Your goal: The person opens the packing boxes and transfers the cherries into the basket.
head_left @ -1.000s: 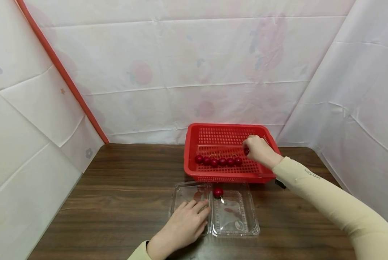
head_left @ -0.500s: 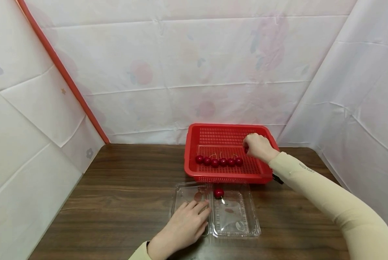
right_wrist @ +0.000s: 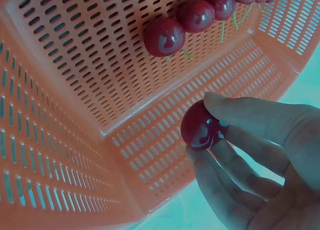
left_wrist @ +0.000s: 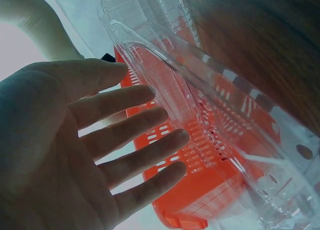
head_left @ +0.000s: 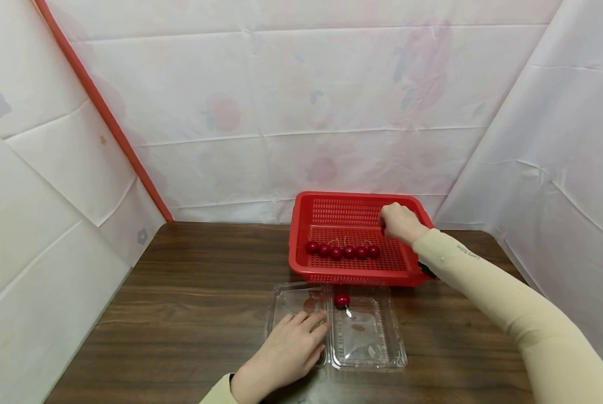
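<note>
Over the right part of the red plastic basket (head_left: 362, 277), my right hand (head_left: 401, 223) pinches a cherry (right_wrist: 201, 126) between thumb and fingertips. A row of several cherries (head_left: 336, 253) with thin stems lies on the basket floor, left of that hand. In front of the basket sits an unfolded clear plastic clamshell box (head_left: 367, 359), and one more cherry (head_left: 342, 299) rests near the back of its right half. My left hand (head_left: 287, 346) lies over the box's left half, fingers spread and fairly straight; the left wrist view shows nothing gripped in it.
The dark wooden table (head_left: 195, 292) carries the basket near its back edge. White patterned sheeting (head_left: 261, 112) rises behind and along both sides, with a red strip (head_left: 104, 112) at the left. A black band (head_left: 426, 270) shows under the right wrist.
My right hand, holding the cherry, has risen slightly and the forearm has swung a little to the left. The left hand, the box and the row of cherries have kept their places.
</note>
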Demonstrator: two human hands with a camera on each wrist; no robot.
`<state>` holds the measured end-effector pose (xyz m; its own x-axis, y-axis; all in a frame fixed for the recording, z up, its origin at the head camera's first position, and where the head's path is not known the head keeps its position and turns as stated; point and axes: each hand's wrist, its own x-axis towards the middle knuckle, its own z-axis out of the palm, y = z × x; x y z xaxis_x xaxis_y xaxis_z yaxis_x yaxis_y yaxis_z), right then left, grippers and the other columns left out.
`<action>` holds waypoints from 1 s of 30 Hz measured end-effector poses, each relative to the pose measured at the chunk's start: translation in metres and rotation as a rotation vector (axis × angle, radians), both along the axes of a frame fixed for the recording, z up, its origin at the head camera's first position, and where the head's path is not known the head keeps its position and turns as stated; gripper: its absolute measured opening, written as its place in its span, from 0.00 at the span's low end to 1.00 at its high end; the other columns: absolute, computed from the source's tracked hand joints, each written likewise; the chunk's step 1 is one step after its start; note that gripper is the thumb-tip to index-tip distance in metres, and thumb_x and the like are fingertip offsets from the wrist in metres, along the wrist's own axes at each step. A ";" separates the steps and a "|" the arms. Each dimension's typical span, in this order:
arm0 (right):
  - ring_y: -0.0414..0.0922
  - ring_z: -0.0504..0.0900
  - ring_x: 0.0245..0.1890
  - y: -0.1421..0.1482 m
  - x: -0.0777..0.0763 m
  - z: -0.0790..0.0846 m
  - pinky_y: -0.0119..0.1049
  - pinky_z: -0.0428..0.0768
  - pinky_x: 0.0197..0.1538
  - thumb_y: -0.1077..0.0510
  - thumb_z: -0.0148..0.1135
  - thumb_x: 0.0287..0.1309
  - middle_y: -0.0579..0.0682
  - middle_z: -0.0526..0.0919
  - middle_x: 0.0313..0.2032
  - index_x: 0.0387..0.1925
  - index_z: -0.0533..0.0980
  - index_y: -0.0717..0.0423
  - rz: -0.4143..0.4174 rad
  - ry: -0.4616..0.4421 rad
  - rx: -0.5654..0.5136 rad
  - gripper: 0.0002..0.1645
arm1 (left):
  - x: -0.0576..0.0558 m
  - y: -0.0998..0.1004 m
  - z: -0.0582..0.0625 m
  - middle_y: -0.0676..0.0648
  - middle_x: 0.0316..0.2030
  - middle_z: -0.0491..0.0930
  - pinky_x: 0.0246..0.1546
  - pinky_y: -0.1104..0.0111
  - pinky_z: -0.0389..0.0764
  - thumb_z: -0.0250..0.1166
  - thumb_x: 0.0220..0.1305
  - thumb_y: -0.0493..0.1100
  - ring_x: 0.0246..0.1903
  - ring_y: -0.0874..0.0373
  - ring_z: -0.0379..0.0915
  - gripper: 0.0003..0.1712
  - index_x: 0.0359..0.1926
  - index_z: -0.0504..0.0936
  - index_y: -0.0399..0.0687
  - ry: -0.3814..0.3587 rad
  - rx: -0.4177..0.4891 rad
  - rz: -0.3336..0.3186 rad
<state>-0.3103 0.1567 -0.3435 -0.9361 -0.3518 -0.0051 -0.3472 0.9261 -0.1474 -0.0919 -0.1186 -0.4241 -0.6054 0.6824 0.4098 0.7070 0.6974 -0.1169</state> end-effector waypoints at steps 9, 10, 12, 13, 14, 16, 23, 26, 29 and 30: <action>0.46 0.79 0.22 -0.004 -0.006 -0.001 0.34 0.71 0.23 0.74 0.57 0.49 0.56 0.83 0.27 0.29 0.81 0.64 0.007 -0.030 0.017 0.09 | 0.000 0.000 -0.001 0.51 0.50 0.80 0.32 0.67 0.71 0.66 0.54 0.53 0.44 0.57 0.75 0.20 0.47 0.82 0.52 -0.004 -0.002 0.001; 0.46 0.79 0.22 -0.004 -0.007 -0.001 0.34 0.71 0.23 0.74 0.57 0.49 0.56 0.82 0.27 0.30 0.81 0.64 0.005 -0.034 0.020 0.09 | 0.000 0.000 -0.001 0.51 0.50 0.80 0.32 0.67 0.71 0.66 0.54 0.53 0.44 0.57 0.75 0.20 0.47 0.82 0.52 -0.003 -0.002 0.001; 0.46 0.79 0.23 -0.004 -0.009 -0.002 0.34 0.72 0.23 0.74 0.58 0.50 0.56 0.82 0.27 0.30 0.81 0.64 -0.002 -0.044 0.024 0.08 | 0.000 0.000 -0.001 0.51 0.50 0.80 0.32 0.67 0.70 0.66 0.55 0.53 0.45 0.57 0.75 0.20 0.47 0.82 0.52 0.000 -0.002 0.000; 0.46 0.79 0.23 -0.004 -0.011 -0.004 0.34 0.71 0.23 0.74 0.58 0.50 0.56 0.82 0.27 0.30 0.81 0.64 -0.008 -0.047 0.031 0.08 | 0.000 0.000 -0.001 0.51 0.50 0.80 0.32 0.67 0.70 0.66 0.55 0.53 0.45 0.57 0.75 0.20 0.47 0.82 0.52 0.001 -0.002 0.000; 0.46 0.79 0.23 -0.004 -0.012 -0.005 0.34 0.71 0.23 0.74 0.59 0.49 0.55 0.81 0.27 0.31 0.80 0.63 -0.014 -0.051 0.037 0.08 | 0.000 0.000 -0.001 0.51 0.50 0.80 0.32 0.67 0.70 0.66 0.55 0.53 0.45 0.57 0.75 0.20 0.47 0.82 0.52 0.003 -0.001 0.000; 0.46 0.78 0.23 -0.005 -0.015 -0.006 0.35 0.70 0.23 0.73 0.60 0.49 0.55 0.81 0.27 0.31 0.80 0.63 -0.031 -0.065 0.055 0.08 | 0.000 0.000 -0.001 0.51 0.50 0.80 0.32 0.67 0.70 0.66 0.55 0.53 0.45 0.56 0.75 0.20 0.47 0.82 0.52 0.005 -0.001 0.001; 0.45 0.76 0.22 -0.007 -0.021 -0.009 0.36 0.69 0.22 0.69 0.63 0.49 0.53 0.80 0.27 0.29 0.79 0.58 -0.096 -0.121 0.130 0.06 | 0.001 0.001 0.000 0.51 0.49 0.80 0.32 0.67 0.70 0.66 0.54 0.53 0.47 0.56 0.75 0.20 0.47 0.82 0.52 0.006 -0.002 -0.003; 0.45 0.74 0.21 -0.006 -0.023 -0.012 0.35 0.68 0.20 0.70 0.65 0.46 0.53 0.80 0.27 0.27 0.78 0.56 -0.113 -0.143 0.135 0.07 | 0.001 0.002 0.000 0.51 0.50 0.80 0.32 0.67 0.70 0.66 0.54 0.53 0.47 0.55 0.75 0.20 0.47 0.82 0.52 0.008 -0.005 -0.003; 0.44 0.71 0.21 -0.005 -0.024 -0.016 0.34 0.66 0.19 0.71 0.66 0.44 0.54 0.80 0.27 0.26 0.78 0.56 -0.116 -0.177 0.146 0.08 | 0.002 0.001 0.000 0.51 0.50 0.80 0.32 0.67 0.70 0.67 0.54 0.53 0.46 0.56 0.75 0.20 0.48 0.82 0.52 0.008 -0.006 -0.003; 0.44 0.70 0.21 -0.005 -0.025 -0.018 0.34 0.66 0.19 0.71 0.66 0.44 0.54 0.80 0.28 0.26 0.78 0.57 -0.112 -0.186 0.147 0.08 | 0.002 0.001 0.000 0.51 0.50 0.80 0.33 0.67 0.70 0.66 0.54 0.53 0.46 0.56 0.75 0.20 0.48 0.82 0.52 0.008 -0.006 -0.002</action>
<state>-0.3349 0.1520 -0.3611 -0.9474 -0.2287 -0.2239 -0.2209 0.9735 -0.0596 -0.0900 -0.1173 -0.4243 -0.6006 0.6862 0.4103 0.7077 0.6951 -0.1266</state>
